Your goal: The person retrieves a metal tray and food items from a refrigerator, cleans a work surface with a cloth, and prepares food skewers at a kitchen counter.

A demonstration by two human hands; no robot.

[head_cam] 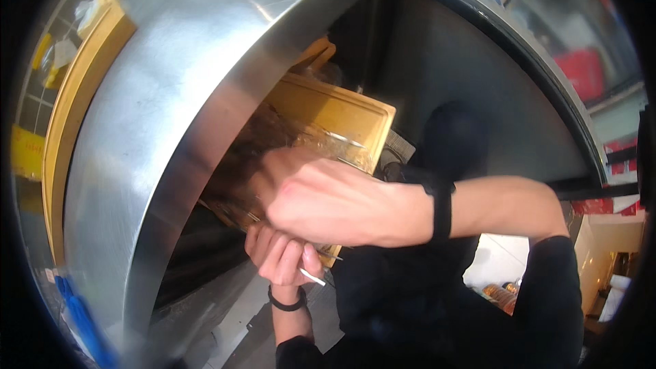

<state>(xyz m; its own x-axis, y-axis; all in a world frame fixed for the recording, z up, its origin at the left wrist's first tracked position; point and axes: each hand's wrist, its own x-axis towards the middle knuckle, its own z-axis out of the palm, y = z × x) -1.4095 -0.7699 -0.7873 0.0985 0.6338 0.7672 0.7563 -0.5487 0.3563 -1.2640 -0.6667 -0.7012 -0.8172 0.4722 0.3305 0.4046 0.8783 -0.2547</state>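
Below the steel counter's edge is a yellow plastic tray (353,107) with crumpled clear film (338,146) and a dark, blurred mass in it. My right hand (328,197), with a black band at the wrist, reaches over the tray from the right; its fingers are blurred and mostly hidden, so its hold cannot be told. Just below it, my left hand (284,256) is curled closed near the tray's lower edge. A thin white stick (312,277) pokes out of its fingers. A narrow dark pointed piece (330,255) shows beside the thumb; what it belongs to is unclear.
A stainless steel counter (169,61) curves over the tray at the left, with a long yellow board or tray edge (77,97) along its far side. Blue gloves or cloth (84,325) lie at the lower left. A large dark panel (487,77) stands at the upper right.
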